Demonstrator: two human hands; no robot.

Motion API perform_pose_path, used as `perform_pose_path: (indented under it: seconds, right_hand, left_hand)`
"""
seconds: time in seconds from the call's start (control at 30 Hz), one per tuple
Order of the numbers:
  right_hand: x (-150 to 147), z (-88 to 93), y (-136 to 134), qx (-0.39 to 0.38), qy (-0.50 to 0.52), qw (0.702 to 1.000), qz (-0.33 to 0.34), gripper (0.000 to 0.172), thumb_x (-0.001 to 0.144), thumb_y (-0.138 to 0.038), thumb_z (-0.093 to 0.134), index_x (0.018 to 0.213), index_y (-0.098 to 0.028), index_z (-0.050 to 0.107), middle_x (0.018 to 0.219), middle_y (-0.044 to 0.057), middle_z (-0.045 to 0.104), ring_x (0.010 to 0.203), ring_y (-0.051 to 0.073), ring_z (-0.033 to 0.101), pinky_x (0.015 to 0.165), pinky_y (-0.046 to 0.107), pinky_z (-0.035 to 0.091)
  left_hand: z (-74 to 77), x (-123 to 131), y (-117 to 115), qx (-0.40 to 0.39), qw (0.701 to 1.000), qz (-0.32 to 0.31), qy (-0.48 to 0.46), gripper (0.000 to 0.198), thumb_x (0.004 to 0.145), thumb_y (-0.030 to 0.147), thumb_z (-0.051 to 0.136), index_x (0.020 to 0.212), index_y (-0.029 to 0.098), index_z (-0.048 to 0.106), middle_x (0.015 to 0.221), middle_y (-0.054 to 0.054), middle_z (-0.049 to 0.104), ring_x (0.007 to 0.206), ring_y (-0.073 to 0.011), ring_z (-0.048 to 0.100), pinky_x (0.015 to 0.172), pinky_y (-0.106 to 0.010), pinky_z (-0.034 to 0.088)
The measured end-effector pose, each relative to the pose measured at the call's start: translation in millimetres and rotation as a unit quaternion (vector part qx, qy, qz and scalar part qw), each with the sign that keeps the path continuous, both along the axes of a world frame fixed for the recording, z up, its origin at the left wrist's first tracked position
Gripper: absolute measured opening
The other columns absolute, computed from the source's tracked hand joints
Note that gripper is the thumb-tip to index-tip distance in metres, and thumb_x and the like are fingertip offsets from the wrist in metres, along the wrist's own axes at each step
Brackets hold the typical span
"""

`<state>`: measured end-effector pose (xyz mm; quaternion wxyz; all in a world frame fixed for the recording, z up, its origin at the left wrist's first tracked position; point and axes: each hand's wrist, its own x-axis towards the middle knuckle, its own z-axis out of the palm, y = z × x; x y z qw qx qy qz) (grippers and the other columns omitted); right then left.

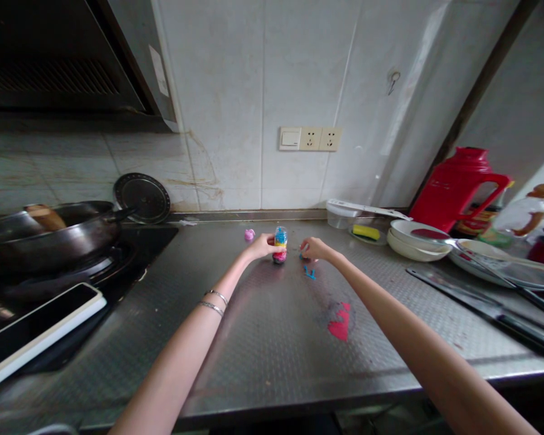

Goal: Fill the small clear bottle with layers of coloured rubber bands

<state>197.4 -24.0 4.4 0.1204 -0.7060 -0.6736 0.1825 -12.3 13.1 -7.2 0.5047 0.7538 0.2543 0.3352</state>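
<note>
My left hand (263, 246) is wrapped round a small clear jar (280, 237) standing upright on the steel counter. Layers of blue, yellow and red show inside it, with a darker layer at the bottom. Just right of the jar, my right hand (314, 248) is closed, its fingertips down at the counter beside bits of blue; what they pinch is hidden. Nearer to me lie thin blue pieces (309, 273). A small pink pig-like figure (249, 234) sits left of the jar. A flat red jagged piece (340, 322) lies between my forearms.
At left, a wok (72, 232) stands on the stove beside a white-edged device (40, 329). To the right are a plastic container (340, 215), a yellow sponge (365, 232), bowls (412, 249), a cleaver (471, 296) and a red thermos flask (453, 190). The counter's front edge runs below.
</note>
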Motion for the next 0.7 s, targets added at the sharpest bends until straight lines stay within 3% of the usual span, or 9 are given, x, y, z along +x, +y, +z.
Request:
perform_pose_path:
  seconds: [0.13, 0.3, 0.53, 0.7]
  right_hand:
    - [-2, 3.5, 4, -0.012, 0.06, 0.997, -0.04, 0.038, 0.06, -0.015, 0.063, 0.098, -0.014, 0.061, 0.066, 0.003, 0.065, 0.043, 0.009, 0.055, 0.038, 0.016, 0.045]
    - [-9, 4.4, 4, -0.043, 0.051, 0.998, -0.012, 0.042, 0.06, -0.02, 0.064, 0.101, -0.014, 0.059, 0.054, 0.0, 0.061, 0.039, 0.01, 0.052, 0.038, 0.02, 0.046]
    - [-15, 2.1, 6, -0.023, -0.011, 1.0, 0.012, 0.042, 0.058, -0.014, 0.063, 0.1, -0.013, 0.06, 0.069, 0.005, 0.066, 0.042, 0.01, 0.055, 0.037, 0.017, 0.043]
    - [1, 8.4, -5, -0.021, 0.068, 0.996, 0.045, 0.035, 0.061, -0.012, 0.06, 0.095, -0.012, 0.06, 0.071, 0.004, 0.065, 0.049, 0.008, 0.055, 0.042, 0.016, 0.046]
  left_hand:
    - [1.3, 0, -1, 0.002, 1.0, 0.0, 0.002, 0.036, 0.058, 0.026, 0.072, 0.087, 0.01, 0.06, 0.089, -0.008, 0.065, 0.08, -0.0151, 0.059, 0.078, -0.031, 0.045]
    - [2.7, 0, -2, 0.004, 1.0, 0.0, 0.003, 0.037, 0.057, 0.026, 0.073, 0.087, 0.01, 0.06, 0.088, -0.007, 0.065, 0.081, -0.0156, 0.06, 0.079, -0.032, 0.045]
    - [1.4, -1, -1, 0.01, 1.0, 0.001, 0.005, 0.038, 0.058, 0.028, 0.073, 0.088, 0.009, 0.06, 0.086, -0.008, 0.065, 0.08, -0.0157, 0.059, 0.078, -0.031, 0.045]
    - [2.0, -1, -2, 0.011, 1.0, -0.008, 0.002, 0.037, 0.058, 0.028, 0.072, 0.087, 0.009, 0.06, 0.087, -0.008, 0.065, 0.079, -0.0156, 0.059, 0.078, -0.032, 0.045]
